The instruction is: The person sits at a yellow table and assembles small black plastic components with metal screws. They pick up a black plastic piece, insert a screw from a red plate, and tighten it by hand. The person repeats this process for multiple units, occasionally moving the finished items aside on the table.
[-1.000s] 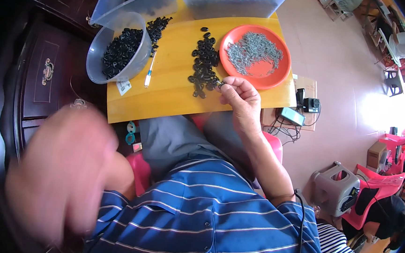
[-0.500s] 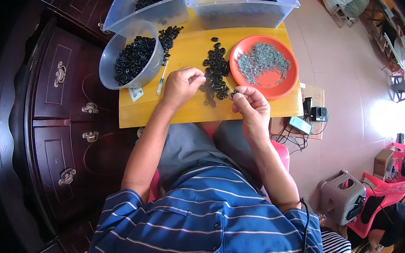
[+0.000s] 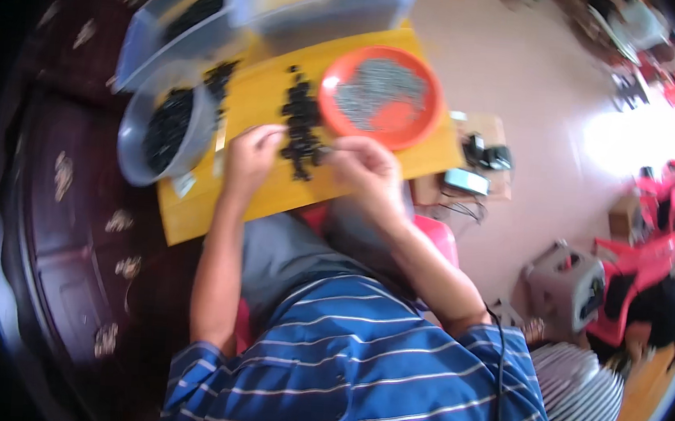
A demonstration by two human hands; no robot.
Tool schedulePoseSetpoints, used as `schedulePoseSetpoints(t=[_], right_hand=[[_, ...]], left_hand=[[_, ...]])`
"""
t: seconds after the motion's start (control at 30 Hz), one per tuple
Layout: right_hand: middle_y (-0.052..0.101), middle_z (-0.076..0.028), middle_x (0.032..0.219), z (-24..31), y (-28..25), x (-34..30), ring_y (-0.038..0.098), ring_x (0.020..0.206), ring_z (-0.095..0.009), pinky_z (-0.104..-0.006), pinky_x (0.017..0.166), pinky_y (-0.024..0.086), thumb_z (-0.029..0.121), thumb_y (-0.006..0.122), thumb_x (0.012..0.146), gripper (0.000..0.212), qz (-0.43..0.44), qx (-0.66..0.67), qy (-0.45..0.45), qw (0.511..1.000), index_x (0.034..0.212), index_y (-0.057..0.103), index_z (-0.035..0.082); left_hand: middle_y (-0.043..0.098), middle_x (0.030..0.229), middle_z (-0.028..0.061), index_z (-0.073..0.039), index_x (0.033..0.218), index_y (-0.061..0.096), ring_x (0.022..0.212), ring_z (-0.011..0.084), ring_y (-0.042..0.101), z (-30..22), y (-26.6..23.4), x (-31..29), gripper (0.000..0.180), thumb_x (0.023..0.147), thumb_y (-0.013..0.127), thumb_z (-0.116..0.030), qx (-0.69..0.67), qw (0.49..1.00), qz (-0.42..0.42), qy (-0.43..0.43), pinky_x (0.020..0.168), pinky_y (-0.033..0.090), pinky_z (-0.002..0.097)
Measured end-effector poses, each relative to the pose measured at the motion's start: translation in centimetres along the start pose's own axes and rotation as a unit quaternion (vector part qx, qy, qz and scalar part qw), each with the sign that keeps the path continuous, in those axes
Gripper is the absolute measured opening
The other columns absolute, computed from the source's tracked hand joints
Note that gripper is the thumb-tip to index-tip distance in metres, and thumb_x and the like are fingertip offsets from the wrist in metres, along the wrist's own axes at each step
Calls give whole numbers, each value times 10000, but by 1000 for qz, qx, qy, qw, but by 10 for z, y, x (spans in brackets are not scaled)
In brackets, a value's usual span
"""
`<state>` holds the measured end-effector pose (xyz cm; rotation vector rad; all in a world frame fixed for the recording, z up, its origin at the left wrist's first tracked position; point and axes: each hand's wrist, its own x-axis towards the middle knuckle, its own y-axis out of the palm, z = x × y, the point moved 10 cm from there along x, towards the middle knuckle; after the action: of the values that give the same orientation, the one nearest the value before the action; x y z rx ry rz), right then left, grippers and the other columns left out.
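Note:
The picture is smeared by motion. My left hand (image 3: 252, 156) is closed in a pinch over the table, left of a strip of small black oval parts (image 3: 303, 118). Whatever sits between its fingertips, if anything, is too small to make out. On the other side of the strip, my right hand (image 3: 368, 170) is pinched around a small black part (image 3: 325, 152). It hovers by the near rim of an orange plate (image 3: 435, 112), which holds many thin grey metal pins (image 3: 377, 88).
A translucent round tub (image 3: 129, 145) of black parts stands at the table's left, with loose black parts (image 3: 220, 77) beside it. Two clear bins (image 3: 319, 28) line the back of the yellow table (image 3: 188, 220). Dark wooden drawers (image 3: 55, 214) rise at left; a grey stool (image 3: 559, 285) stands at right.
The whole view has swung, so the table and its contents sit further left and tilted. Both hands stay pinched on either side of the black parts.

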<state>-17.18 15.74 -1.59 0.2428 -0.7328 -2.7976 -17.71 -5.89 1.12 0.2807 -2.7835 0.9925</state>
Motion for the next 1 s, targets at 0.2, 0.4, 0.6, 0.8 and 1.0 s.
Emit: schedulePoseSetpoints(t=[0.2, 0.4, 0.6, 0.8, 1.0], right_hand=[[701, -9, 882, -20, 3, 9, 646, 761, -65, -227, 676, 537, 92, 692, 946, 141, 20, 57, -16, 998, 1075, 667, 40], [683, -15, 896, -15, 1, 12, 642, 757, -64, -222, 643, 530, 60, 684, 930, 135, 28, 109, -15, 994, 1051, 641, 19], [685, -23, 913, -15, 3, 12, 655, 806, -71, -223, 674, 536, 54, 675, 934, 128, 32, 109, -18, 993, 1048, 633, 12], [679, -17, 920, -17, 4, 13, 668, 828, -78, -232, 703, 548, 47, 674, 930, 128, 38, 102, -29, 994, 1043, 630, 6], [671, -8, 924, -19, 4, 14, 666, 838, -78, -237, 743, 553, 45, 676, 927, 132, 40, 104, -32, 993, 1043, 630, 1]], left_hand=[[727, 1077, 102, 32, 1129, 716, 967, 182, 668, 17, -4, -11, 214, 968, 638, -85, -2, 999, -13, -47, 872, 527, 308], [650, 1000, 98, 41, 1139, 682, 859, 189, 617, -2, -6, -39, 199, 973, 624, -51, 37, 997, -20, 67, 729, 498, 304], [596, 883, 111, 41, 1132, 684, 747, 219, 575, -60, 25, -72, 218, 923, 652, -12, 62, 990, 70, 109, 628, 466, 334], [585, 884, 122, 18, 1123, 694, 747, 267, 584, -77, 46, -76, 226, 899, 668, 6, 78, 981, 98, 147, 655, 484, 372], [591, 895, 133, 12, 1120, 690, 787, 304, 607, -78, 48, -76, 221, 900, 678, -1, 97, 974, 105, 175, 706, 502, 402]])
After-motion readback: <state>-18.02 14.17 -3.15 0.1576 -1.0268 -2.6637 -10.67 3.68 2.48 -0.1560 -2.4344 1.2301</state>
